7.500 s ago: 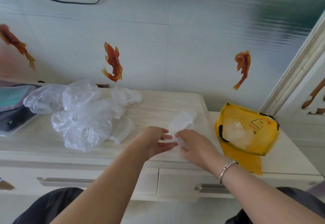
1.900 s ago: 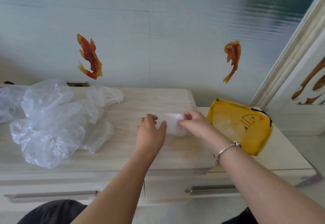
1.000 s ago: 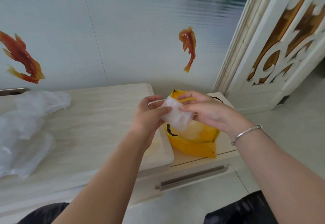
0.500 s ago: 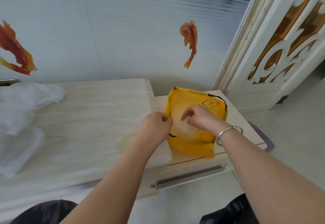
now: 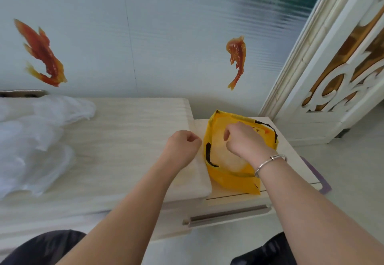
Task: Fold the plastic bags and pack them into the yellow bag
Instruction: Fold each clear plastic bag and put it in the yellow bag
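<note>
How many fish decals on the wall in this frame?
2. One fish decal is on the wall at upper left, above the loose plastic bags. The other is above the yellow bag. More may lie outside the frame.

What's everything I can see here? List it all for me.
yellow bag: one, yellow with black handles, open on the lower cabinet top, clear plastic inside
loose plastic bags: a pile, clear, left on the cabinet
cabinet: one, pale wood, stepped, drawer handle in front
fish stickers: two, orange-red, on the wall
door: one, white with gold cutouts, right
bracelet: one, silver, right wrist
left hand: curled at the bag's rim
right hand: curled, over the bag's mouth
</note>
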Motion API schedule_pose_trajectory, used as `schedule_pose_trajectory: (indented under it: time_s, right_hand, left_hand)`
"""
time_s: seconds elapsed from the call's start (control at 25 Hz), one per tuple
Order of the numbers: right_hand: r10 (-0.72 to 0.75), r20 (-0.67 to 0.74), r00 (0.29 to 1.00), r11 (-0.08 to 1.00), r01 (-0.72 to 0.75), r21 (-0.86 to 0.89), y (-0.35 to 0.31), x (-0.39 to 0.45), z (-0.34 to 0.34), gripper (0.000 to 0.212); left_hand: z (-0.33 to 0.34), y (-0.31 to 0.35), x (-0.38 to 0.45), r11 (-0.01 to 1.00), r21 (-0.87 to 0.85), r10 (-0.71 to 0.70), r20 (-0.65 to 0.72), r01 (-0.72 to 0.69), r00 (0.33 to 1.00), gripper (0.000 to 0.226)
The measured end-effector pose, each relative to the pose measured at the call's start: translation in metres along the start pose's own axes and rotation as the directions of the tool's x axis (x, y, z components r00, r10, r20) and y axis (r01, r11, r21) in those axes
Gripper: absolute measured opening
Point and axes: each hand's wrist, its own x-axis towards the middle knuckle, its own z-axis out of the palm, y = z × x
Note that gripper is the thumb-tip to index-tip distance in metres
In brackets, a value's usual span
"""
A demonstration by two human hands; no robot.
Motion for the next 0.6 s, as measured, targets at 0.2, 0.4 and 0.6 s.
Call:
schedule_pose_trajectory:
  time_s: [0.2,0.4,0.6]
  right_hand:
    - [-0.113,-0.069,0.991,0.974,0.124,0.191,-0.048,-0.014,-0.016,0.02]
    - [-0.322,-0.075,0.944,0.897,0.33,0.294,-0.126,-0.017,-0.002,0.015]
    - [-0.568,-0.079,0.819,0.747,0.553,0.37,-0.213,-0.022,0.019,0.014]
  left_hand:
    - [-0.052,-0.012,-0.012,0.998,-0.053,-0.029,-0.159,0.02,0.987,0.024]
    - [-0.113,-0.046,-0.03,0.996,0.023,-0.069,-0.322,0.081,0.944,0.023]
    - [-0.176,-0.082,-0.048,0.99,0.046,-0.103,-0.439,0.137,0.893,0.022]
